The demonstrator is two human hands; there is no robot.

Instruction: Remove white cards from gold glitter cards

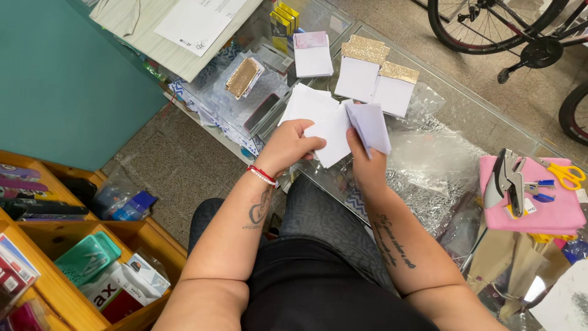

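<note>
Glass tabletop (pixel 471 113) runs across the upper right, bicycle wheel (pixel 490 24) on the floor behind it; wooden shelf (pixel 55 288) with boxed goods at lower left. Crinkled clear plastic wrap (pixel 429 159) lies on the tabletop, pink pad (pixel 551 211) at right carrying a hole punch (pixel 507 181) and yellow scissors (pixel 566 173). Three finished white cards with glitter tops (pixel 367 73) lie flat further back, side by side. Left hand (pixel 288 147) grasps a fan of white paper sheets (pixel 321 119) above the near edge of the tabletop, fingers curled over their lower edge. Right hand (pixel 366 162) pinches a folded pale lilac sheet (pixel 370 122), touching the white ones. Step looks like sorting or separating sheets mid-stack. Next move probably needs a clean thumb slide to free a single sheet without dragging its neighbours, left hand holding the stack firm.
</note>
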